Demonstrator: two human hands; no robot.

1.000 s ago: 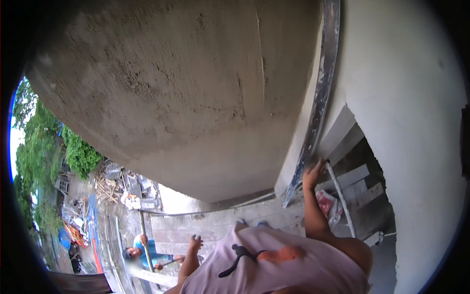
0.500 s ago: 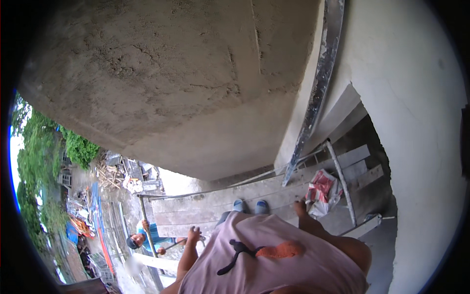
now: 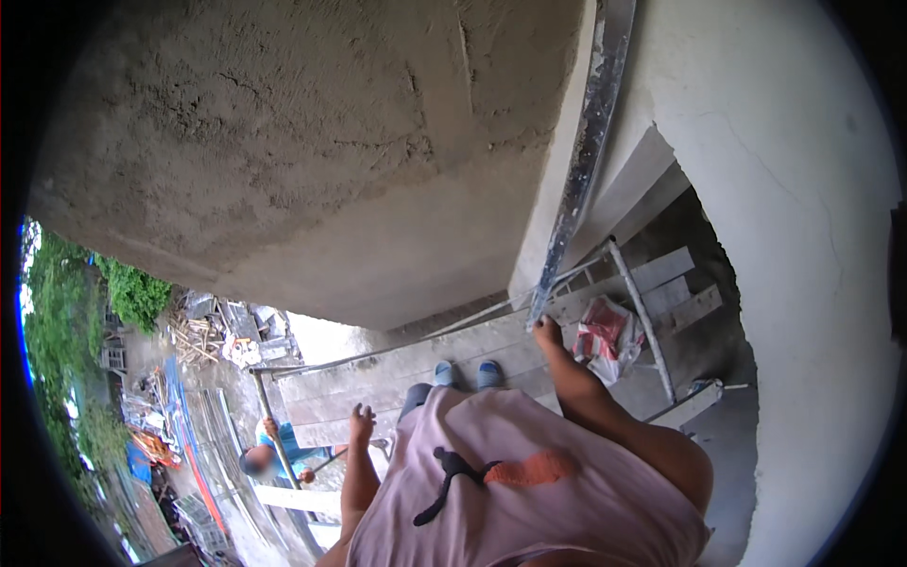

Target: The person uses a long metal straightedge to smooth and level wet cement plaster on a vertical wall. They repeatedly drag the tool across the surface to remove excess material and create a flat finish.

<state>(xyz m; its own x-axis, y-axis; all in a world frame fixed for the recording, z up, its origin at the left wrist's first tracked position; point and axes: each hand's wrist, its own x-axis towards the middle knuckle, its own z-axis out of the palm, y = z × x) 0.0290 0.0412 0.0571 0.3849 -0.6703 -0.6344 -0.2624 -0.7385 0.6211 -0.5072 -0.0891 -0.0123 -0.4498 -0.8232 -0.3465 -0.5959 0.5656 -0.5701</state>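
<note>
A long, dark, paint-spotted straightedge bar (image 3: 584, 161) leans against the wall, running from the top of the view down to the planks. My right hand (image 3: 546, 331) is closed at its lower end; the fingertips are partly hidden. Left of my body, my left hand (image 3: 362, 421) is raised with fingers apart and holds nothing. In front of me stands a wall of rough, wet-looking grey plaster (image 3: 312, 161), smoother along its lower part.
I stand in sandals on scaffold planks (image 3: 326, 402) with metal side frames (image 3: 642, 321). A red-and-white sack (image 3: 605, 335) lies at right. Below left, a person in blue (image 3: 274, 454) holds the scaffold pole. Scrap wood (image 3: 198, 335) lies on the ground beyond. A pale wall (image 3: 784, 236) rises right.
My right hand has come up and forward from beside the sack to the bar's lower end. My left hand remains raised at my side. The view has shifted slightly.
</note>
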